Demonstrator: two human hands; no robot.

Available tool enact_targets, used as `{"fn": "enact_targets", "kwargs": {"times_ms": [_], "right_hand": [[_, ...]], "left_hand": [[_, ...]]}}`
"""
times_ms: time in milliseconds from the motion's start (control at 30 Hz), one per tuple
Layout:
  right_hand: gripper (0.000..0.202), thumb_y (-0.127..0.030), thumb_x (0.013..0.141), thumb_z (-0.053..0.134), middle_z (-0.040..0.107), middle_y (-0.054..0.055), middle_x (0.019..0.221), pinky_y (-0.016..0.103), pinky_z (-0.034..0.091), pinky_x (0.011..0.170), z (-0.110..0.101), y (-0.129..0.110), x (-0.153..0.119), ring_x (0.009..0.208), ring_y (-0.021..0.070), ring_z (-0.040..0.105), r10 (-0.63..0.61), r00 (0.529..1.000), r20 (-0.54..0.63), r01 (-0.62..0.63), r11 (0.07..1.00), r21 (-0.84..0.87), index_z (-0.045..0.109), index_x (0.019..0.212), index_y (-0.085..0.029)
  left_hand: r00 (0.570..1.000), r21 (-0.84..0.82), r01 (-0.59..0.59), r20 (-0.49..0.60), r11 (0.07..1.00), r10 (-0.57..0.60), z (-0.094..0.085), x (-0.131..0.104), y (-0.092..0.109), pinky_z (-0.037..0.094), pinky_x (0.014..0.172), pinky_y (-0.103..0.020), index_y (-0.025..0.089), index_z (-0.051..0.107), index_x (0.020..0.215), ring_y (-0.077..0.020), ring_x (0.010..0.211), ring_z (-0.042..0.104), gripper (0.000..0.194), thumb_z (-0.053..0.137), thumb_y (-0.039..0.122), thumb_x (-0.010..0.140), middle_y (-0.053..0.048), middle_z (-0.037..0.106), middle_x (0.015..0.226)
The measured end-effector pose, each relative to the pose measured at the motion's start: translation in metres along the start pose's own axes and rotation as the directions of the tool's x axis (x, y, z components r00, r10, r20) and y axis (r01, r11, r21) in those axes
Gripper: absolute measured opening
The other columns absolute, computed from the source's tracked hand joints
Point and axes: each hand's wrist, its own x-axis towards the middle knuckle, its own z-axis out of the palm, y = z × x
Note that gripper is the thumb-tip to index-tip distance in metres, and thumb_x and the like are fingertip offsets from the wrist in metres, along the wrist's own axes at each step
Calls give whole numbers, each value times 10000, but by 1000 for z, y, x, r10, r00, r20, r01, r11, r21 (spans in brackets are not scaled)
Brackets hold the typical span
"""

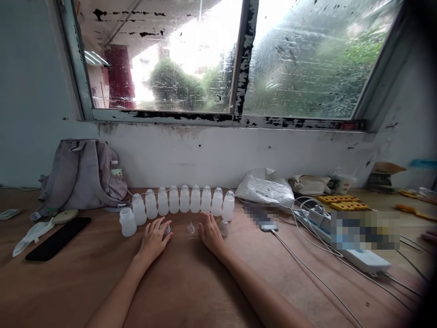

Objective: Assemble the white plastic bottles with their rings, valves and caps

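Observation:
Several frosted white bottles (185, 200) stand upright in a curved row on the brown table, most with clear domed caps. At the left end, one wide-mouthed bottle (127, 223) has no cap. My left hand (155, 237) rests on the table with its fingers spread, beside a small clear cap (167, 229) at its fingertips. My right hand (210, 233) lies with fingers loosely apart, holding nothing visible. Between the hands is a small clear nipple-shaped part (190, 227). Another translucent piece (224, 228) stands just right of my right hand.
A grey backpack (85, 175), a black phone-like slab (58, 238) and a white cloth (33, 234) lie at left. At right are a silver pouch (265, 189), a white power strip (363, 262) with cables, and yellow blocks (344, 202).

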Motion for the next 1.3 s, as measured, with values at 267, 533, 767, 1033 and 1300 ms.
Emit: {"fn": "enact_targets", "kwargs": {"times_ms": [267,533,767,1033,1300], "right_hand": [[340,-88,746,402,487,141,996,407,422,848,2,28,-1,972,243,479,169,980,-105,-173,984,-32,404,1085,-113],[250,-100,774,420,530,77,932,324,440,762,-9,7,-1,853,200,522,-31,995,93,31,999,-4,503,994,-186],[204,-126,838,361,575,58,862,270,421,717,-6,-11,-3,783,166,544,-107,987,119,106,994,14,533,925,-190],[217,-136,832,342,566,50,905,230,417,602,-4,-7,-4,708,143,553,5,994,112,-7,1000,16,507,964,-187],[234,-121,811,345,569,52,899,237,431,613,-3,-5,-5,688,144,551,3,995,102,-8,999,50,506,967,-187]], "left_hand": [[1000,95,28,-13,995,-26,4,-2,3,233,959,-488,204,557,1083,-265,1134,410,312,443,299,809,-103,508,1211],[984,33,88,-157,996,-82,9,0,-9,364,871,-426,182,513,1121,-268,1049,468,359,447,339,805,-111,517,1159],[788,-123,28,-608,992,-98,-16,8,-11,381,878,-394,177,505,1052,-244,1023,467,274,492,236,785,-116,470,1063],[483,-311,291,-768,905,-420,-30,8,-55,278,949,-500,108,315,1215,-328,1191,304,743,673,327,602,-209,307,1260],[559,-710,361,-354,604,-750,1,3,-96,446,785,-409,237,213,1248,-215,875,555,910,723,295,497,-75,451,1047]]}}
